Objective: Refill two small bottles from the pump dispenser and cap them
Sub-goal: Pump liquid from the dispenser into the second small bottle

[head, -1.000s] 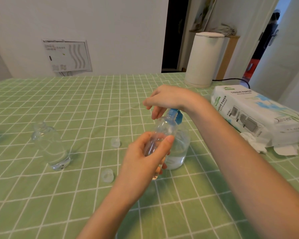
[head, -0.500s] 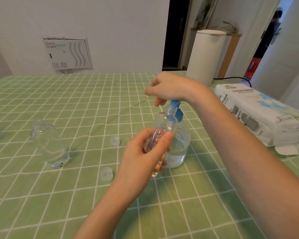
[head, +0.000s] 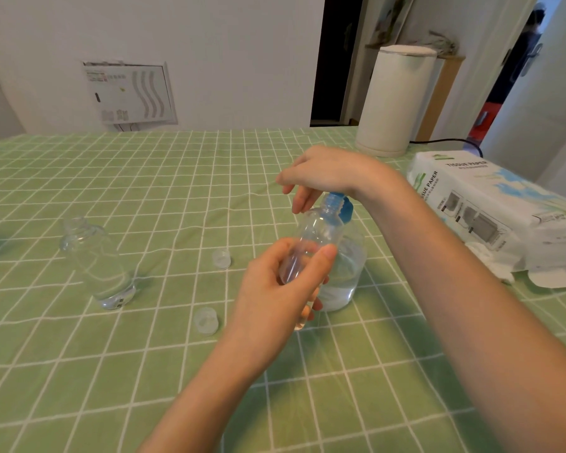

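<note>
Pump dispenser [head: 348,269] half hidden behind small bottle [head: 321,228], under right hand [head: 327,171].

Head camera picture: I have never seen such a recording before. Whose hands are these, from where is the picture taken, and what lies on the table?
There is no machine here. A person wears a camera on the head, so you look forward and down at their own two bare hands. The left hand grips a small clear bottle, tilted, with its mouth near the blue pump head of the pump dispenser. The right hand rests on top of that pump head. On the green checked tablecloth stand a second small bottle, a farther cap and a nearer cap, both loose. At the right lies a pack of tissue paper; behind it stands a white cylindrical appliance.
</note>
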### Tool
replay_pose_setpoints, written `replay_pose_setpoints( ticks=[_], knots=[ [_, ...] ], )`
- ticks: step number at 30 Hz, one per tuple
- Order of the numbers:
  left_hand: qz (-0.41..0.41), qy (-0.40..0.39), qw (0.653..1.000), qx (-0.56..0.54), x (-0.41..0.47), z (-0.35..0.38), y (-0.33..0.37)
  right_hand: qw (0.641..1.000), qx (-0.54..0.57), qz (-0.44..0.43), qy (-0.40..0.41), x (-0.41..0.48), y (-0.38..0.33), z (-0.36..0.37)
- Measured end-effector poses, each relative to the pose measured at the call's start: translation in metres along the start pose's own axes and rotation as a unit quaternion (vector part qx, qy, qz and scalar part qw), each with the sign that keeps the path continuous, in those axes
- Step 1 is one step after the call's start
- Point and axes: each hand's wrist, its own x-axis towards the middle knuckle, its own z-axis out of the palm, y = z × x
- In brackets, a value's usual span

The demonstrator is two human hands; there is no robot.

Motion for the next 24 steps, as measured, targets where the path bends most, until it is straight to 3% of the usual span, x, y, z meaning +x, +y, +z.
replay_pose_setpoints(
  ticks=[24],
  knots=[
    [0.004, -0.005, 1.000, 0.004, 0.000, -0.001, 0.003, 1.000, -0.020, 0.002, -0.006, 0.000, -0.004, -0.009]
  ],
)
